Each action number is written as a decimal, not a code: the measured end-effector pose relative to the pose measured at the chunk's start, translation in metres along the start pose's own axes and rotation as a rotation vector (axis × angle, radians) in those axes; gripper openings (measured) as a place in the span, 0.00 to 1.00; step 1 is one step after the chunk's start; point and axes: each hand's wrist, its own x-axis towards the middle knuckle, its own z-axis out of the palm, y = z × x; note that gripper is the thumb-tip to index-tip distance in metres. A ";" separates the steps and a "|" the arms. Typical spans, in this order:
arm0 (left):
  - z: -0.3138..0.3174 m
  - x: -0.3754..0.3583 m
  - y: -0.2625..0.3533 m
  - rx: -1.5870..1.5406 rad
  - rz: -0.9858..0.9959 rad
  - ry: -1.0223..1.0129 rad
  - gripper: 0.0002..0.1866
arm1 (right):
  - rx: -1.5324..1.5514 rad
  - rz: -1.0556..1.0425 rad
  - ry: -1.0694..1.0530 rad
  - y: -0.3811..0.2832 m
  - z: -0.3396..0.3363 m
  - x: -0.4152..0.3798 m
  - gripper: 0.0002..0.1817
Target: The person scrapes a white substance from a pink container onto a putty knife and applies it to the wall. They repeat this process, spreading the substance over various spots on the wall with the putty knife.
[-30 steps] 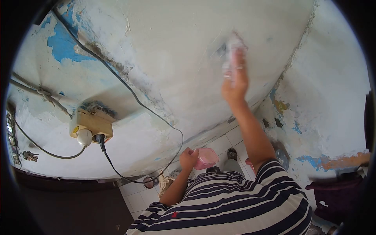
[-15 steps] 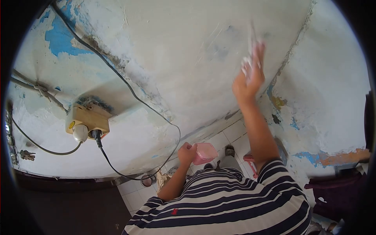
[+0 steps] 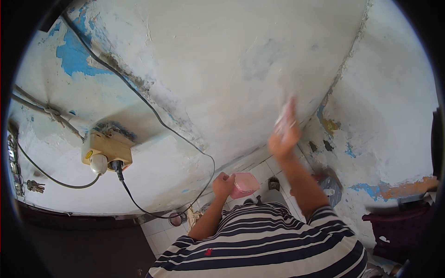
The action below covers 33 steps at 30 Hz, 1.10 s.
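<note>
My left hand [image 3: 224,185] is closed on the rim of a pink plastic tub [image 3: 245,184], held in front of my body. A pale layer shows inside the tub. My right hand [image 3: 284,135] is raised at the plastered wall [image 3: 208,60], smeared by motion, with white paste on its fingers. It grips a putty knife [image 3: 286,85], whose thin blade is a faint blur against the wall. Above the blade, a bluish-grey patch [image 3: 263,58] shows through the pale coat.
On the left wall a socket box [image 3: 107,148] carries two plugs, and a black cable [image 3: 157,113] loops down from above. Keys [image 3: 35,186] hang at far left. Peeling blue paint [image 3: 85,58] marks the wall. A dark red cloth [image 3: 401,229] lies at right.
My right hand has swept down the wall with the putty knife, and the grey patch looks different. The pink tub stays in my left hand. The view has shifted slightly.
</note>
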 end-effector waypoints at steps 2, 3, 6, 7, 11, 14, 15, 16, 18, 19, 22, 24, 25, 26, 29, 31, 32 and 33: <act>0.001 -0.001 -0.003 0.020 -0.021 -0.008 0.19 | -0.170 -0.013 0.129 0.019 0.004 0.075 0.28; 0.001 -0.001 -0.002 0.024 -0.016 -0.010 0.19 | -0.313 -0.064 0.137 0.023 0.006 0.104 0.28; -0.003 0.001 0.001 0.014 -0.011 0.009 0.19 | -0.214 -0.063 -0.037 0.036 0.037 0.103 0.28; -0.004 0.002 0.001 0.015 -0.013 0.005 0.20 | -0.201 -0.057 -0.057 0.031 0.046 0.082 0.28; -0.001 0.008 0.006 0.014 -0.027 -0.004 0.20 | -0.064 -0.006 -0.318 -0.013 0.063 -0.068 0.24; -0.001 0.008 0.010 0.032 -0.008 0.009 0.20 | -0.054 0.019 -0.358 -0.024 0.034 -0.085 0.23; -0.002 0.009 0.008 0.035 -0.006 0.011 0.20 | -0.031 0.027 -0.314 -0.024 0.025 -0.078 0.23; -0.001 0.008 0.005 0.026 -0.001 0.013 0.20 | 0.014 0.005 -0.176 -0.023 0.019 -0.055 0.24; 0.004 0.003 0.000 0.012 -0.001 0.010 0.20 | 0.048 0.008 0.070 -0.009 0.013 0.012 0.25; 0.004 0.000 -0.002 0.023 -0.018 -0.002 0.20 | 0.037 0.037 0.184 -0.001 0.014 0.043 0.26; 0.001 0.001 -0.002 0.036 -0.030 -0.006 0.20 | -0.193 -0.030 0.230 0.001 0.035 0.114 0.27; -0.001 -0.002 -0.002 0.035 -0.029 -0.006 0.20 | -0.202 -0.099 -0.034 0.009 0.063 0.101 0.27; -0.003 -0.002 -0.001 0.032 -0.028 -0.001 0.20 | -0.199 -0.091 -0.070 0.005 0.074 0.073 0.27; -0.003 0.003 0.002 0.025 -0.026 0.010 0.20 | -0.194 -0.088 -0.105 -0.003 0.082 0.035 0.26; 0.001 0.008 0.002 0.042 -0.036 -0.006 0.20 | -0.075 -0.058 -0.353 -0.034 0.079 -0.070 0.24; 0.004 0.007 0.001 0.042 -0.036 0.002 0.20 | -0.068 -0.030 -0.414 -0.045 0.058 -0.096 0.25; 0.005 0.009 0.001 0.040 -0.031 0.015 0.20 | -0.020 0.013 -0.452 -0.045 0.042 -0.097 0.24; 0.005 0.007 -0.001 0.040 -0.030 0.016 0.20 | 0.029 0.056 -0.492 -0.045 0.027 -0.092 0.22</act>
